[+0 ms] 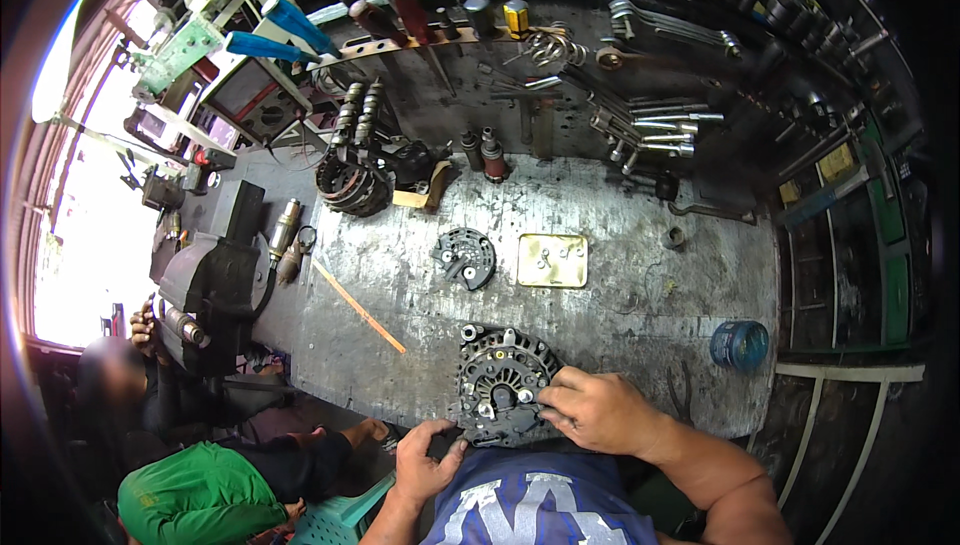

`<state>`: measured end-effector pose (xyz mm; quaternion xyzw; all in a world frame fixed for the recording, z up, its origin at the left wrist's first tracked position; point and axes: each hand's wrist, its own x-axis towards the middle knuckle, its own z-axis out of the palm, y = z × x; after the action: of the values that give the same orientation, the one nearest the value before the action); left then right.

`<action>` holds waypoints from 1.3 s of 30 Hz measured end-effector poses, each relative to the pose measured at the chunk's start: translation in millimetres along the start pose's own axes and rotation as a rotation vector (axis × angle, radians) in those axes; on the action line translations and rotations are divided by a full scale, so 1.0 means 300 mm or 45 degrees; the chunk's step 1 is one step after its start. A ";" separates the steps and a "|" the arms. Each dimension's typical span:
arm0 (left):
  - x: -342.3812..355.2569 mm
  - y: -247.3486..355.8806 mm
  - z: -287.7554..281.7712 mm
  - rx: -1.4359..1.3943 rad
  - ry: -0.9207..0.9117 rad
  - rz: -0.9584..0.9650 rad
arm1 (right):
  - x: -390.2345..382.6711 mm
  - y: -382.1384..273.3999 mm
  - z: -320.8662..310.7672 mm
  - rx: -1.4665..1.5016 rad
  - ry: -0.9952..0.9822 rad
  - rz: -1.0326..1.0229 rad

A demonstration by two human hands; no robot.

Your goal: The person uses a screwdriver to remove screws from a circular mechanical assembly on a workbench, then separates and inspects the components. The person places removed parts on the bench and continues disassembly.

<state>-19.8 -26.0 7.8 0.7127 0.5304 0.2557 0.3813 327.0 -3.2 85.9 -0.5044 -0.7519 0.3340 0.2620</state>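
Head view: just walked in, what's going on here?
A person at a worn workbench has both bare hands at a round, finned metal unit by the near edge. The right hand has its fingers at the unit's right side; the left hand is by its lower left edge, contact unclear. Beyond it sit a round black part and a shallow tray holding a few small pieces.

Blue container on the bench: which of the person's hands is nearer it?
Right. The right hand is at the alternator, left of the blue container; the left hand is farther left.
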 end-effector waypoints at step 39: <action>-0.001 0.203 0.095 0.046 0.115 -0.010 | -0.014 0.235 0.096 0.166 0.472 0.274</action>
<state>36.2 -42.9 41.1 0.7052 0.5544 0.2765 0.3448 348.6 4.9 13.2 -0.6164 -0.6097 0.3094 0.3906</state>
